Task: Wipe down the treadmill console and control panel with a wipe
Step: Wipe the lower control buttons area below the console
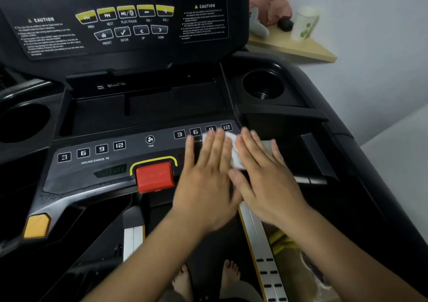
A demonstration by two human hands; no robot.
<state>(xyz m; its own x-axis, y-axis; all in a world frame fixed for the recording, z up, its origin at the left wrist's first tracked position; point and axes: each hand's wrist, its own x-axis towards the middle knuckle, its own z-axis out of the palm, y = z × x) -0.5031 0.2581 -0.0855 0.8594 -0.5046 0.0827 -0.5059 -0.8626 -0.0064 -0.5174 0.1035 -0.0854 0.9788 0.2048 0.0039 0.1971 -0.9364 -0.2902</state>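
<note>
Fingers (209, 148) of both hands lie flat and spread, pinning the white wipe (235, 153) on the control panel (92, 169), probably for broad even pressure

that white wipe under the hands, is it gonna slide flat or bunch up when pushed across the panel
The wipe looks thin and floppy, already creased between the left hand and right hand, so it would probably bunch unless pressed flat. The control panel looks smooth and glossy, so it should glide easily. It likely weighs almost nothing.
</note>
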